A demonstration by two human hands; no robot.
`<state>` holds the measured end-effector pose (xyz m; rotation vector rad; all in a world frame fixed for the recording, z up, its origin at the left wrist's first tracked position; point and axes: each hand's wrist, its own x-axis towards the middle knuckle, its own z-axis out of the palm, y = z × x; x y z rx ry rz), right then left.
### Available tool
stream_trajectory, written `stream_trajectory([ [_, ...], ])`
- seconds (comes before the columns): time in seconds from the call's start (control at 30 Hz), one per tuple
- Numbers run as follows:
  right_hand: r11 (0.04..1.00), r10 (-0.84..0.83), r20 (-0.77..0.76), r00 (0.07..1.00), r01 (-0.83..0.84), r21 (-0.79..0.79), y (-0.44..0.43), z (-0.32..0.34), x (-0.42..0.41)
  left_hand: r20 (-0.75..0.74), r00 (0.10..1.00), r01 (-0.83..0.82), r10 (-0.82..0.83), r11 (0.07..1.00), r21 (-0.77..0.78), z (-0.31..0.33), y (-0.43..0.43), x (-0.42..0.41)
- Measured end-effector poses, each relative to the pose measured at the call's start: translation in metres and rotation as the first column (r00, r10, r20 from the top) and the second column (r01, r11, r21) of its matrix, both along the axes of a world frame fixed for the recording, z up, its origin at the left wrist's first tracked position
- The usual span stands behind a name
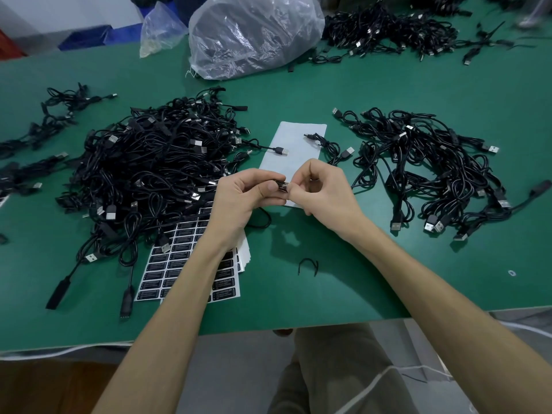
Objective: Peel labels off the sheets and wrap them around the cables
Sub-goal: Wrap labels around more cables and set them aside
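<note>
- Left hand (239, 198) and right hand (324, 192) meet above the table (343, 288); left fingers curl round a black cable (277, 183), thumb on top; right fingers pinch a label (284, 187) against it.
- Left: a big cable pile (149, 162); label sheets (176, 264) lie partly under it and under the left wrist.
- Middle: a blank sheet (295, 138) behind the hands.
- Right: a second pile (433, 165), well apart from the first.

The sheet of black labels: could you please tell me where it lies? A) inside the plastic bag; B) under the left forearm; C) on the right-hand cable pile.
B: the sheet of black labels lies on the table beneath the left forearm, by the big cable pile.
</note>
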<state>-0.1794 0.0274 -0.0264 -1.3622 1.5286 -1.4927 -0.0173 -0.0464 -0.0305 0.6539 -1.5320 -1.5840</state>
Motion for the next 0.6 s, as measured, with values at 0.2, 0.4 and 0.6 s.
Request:
stream_trajectory([
  [0.2,1.0,-0.019,0.003,1.0,0.019,0.011,-0.0018,-0.0024,-0.0007,0.005,1.0,-0.009,0.009,1.0,-0.024,0.0002,-0.0008,0.0002],
  [0.4,0.998,-0.049,-0.014,0.999,0.05,0.032,-0.0043,-0.0048,-0.0008,0.009,1.0,-0.012,0.013,0.999,-0.039,0.0017,-0.0002,-0.0005],
  [0.6,0.994,-0.068,-0.037,0.997,0.071,0.088,-0.0045,-0.0048,-0.0016,0.025,0.999,-0.023,0.024,0.999,-0.046,0.0012,-0.0003,-0.0009],
])
